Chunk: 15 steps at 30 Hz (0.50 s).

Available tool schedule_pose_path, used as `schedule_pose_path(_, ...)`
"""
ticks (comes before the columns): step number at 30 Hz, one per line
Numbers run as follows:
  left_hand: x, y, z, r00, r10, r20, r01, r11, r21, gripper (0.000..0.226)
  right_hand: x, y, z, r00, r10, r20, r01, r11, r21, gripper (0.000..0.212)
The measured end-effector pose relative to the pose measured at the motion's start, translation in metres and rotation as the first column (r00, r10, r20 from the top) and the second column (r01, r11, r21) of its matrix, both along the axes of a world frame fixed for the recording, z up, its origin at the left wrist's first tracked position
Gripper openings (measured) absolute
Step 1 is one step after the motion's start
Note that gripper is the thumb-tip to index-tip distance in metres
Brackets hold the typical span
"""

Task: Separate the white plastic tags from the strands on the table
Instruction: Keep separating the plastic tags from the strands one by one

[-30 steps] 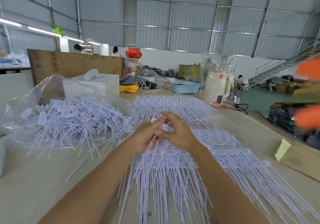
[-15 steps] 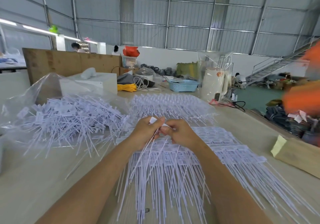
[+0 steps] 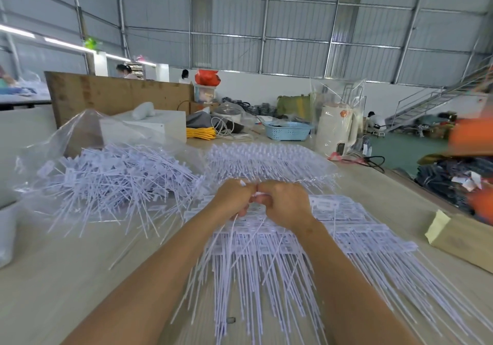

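Tags are being worked at the middle of the bench [image 3: 66, 278], where both hands meet knuckle to knuckle. The left hand [image 3: 234, 196] is curled round a white tag and a few loose strands that trail down from it; the right hand [image 3: 285, 203] is closed on the neighbouring piece, though what exactly is pinched inside it is hidden by the fingers. Directly beneath the hands lies the joined sheet of tags [image 3: 280, 251], its strands fanning toward the viewer. Left of the hands, a loose heap of separated tags [image 3: 114, 179] rests on clear plastic; behind the hands, a further stack [image 3: 266, 160] waits.

A snap made too sharply could probably tear a strand off its tag, or several tags could be pulled away still joined. Trailing strands may also be snagged in the sheet below and dragged out of order.
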<state>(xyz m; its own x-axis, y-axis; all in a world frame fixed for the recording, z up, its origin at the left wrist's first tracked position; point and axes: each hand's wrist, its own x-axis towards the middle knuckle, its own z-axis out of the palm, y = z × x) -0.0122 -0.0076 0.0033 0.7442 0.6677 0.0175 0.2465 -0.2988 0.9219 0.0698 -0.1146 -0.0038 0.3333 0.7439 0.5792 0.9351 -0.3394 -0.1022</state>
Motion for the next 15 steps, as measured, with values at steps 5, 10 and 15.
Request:
schedule_pose_path(5,-0.034,0.013,0.032,0.840,-0.460,0.286,0.530,0.590,-0.609,0.035,0.017,-0.008,-0.009,0.953,-0.081,-0.291,0.114,0.989,0.098,0.013)
schedule_pose_path(10,-0.044,0.030,0.060,0.671,0.065,0.739,0.519,0.671,-0.530,0.033,0.023,-0.005,-0.020,0.901,-0.060,-0.430,0.134,0.980,0.145,0.032)
schedule_pose_path(15,-0.088,0.104,0.071,0.440,0.452,0.776,0.115,0.829,-0.548,0.028,0.017,-0.001,-0.025,0.901,-0.065,-0.428,0.115,0.989,0.091,0.034)
